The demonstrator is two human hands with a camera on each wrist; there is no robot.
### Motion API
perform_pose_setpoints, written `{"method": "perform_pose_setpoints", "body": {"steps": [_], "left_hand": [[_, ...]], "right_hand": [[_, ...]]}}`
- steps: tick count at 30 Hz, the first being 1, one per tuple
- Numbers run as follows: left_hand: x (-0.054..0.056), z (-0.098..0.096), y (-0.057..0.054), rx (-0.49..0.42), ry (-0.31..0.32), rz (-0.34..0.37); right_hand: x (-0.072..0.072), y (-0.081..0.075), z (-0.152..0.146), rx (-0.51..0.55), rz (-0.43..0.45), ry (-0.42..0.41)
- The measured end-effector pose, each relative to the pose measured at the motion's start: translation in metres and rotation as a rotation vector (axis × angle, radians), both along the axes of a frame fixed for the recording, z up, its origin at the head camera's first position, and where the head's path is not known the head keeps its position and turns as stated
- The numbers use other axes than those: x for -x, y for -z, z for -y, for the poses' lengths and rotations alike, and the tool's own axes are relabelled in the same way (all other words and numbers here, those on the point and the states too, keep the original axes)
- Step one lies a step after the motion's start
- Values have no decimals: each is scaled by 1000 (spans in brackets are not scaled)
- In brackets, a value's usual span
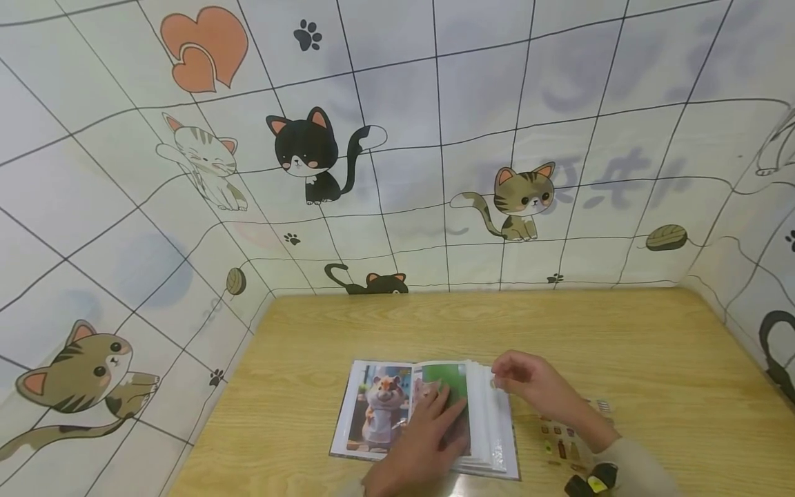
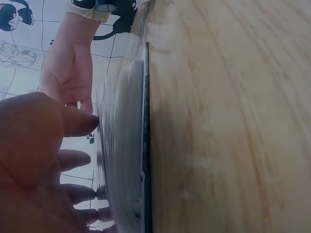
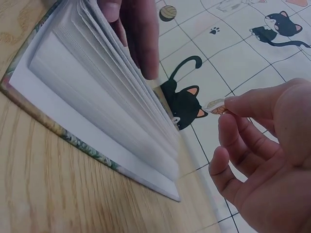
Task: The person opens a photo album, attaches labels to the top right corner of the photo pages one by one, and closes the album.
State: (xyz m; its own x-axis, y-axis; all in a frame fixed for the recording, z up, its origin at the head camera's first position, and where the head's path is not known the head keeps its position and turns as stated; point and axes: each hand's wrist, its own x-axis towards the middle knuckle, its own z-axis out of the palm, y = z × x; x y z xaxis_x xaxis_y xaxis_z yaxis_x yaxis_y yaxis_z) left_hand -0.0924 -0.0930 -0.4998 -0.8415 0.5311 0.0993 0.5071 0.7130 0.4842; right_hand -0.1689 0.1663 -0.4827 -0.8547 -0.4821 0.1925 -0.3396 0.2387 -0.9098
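Note:
An open photo album (image 1: pixel 508 442) lies on the table, a hamster picture (image 1: pixel 380 414) on its left page and a picture with a green background (image 1: pixel 448 379) on the right one. My left hand (image 1: pixel 425 431) rests on the right page with its fingers spread. Beside the album's right edge, my right hand (image 1: pixel 537 383) is raised and pinches a small sticker (image 3: pixel 216 106) between thumb and forefinger. Under my right forearm lies a see-through sticker sheet (image 1: pixel 561 447), partly covered by the arm.
The wooden table (image 1: pixel 373 324) meets a wall covering (image 1: pixel 410 193) printed with cats and grid lines at the back and sides. A dark band with a yellow patch (image 1: pixel 597 478) sits at my right wrist.

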Motion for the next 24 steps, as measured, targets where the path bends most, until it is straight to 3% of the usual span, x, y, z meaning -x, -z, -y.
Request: {"method": "perform_pose_setpoints", "body": {"steps": [3, 11, 24], "left_hand": [[-2, 0, 0, 53, 12, -12], [-3, 0, -2, 161, 21, 148], [-4, -4, -8, 267, 27, 119]], "right_hand": [[3, 2, 4, -10, -3, 4], [10, 3, 18, -22, 78, 31], [23, 12, 49, -17, 167, 52]]}}
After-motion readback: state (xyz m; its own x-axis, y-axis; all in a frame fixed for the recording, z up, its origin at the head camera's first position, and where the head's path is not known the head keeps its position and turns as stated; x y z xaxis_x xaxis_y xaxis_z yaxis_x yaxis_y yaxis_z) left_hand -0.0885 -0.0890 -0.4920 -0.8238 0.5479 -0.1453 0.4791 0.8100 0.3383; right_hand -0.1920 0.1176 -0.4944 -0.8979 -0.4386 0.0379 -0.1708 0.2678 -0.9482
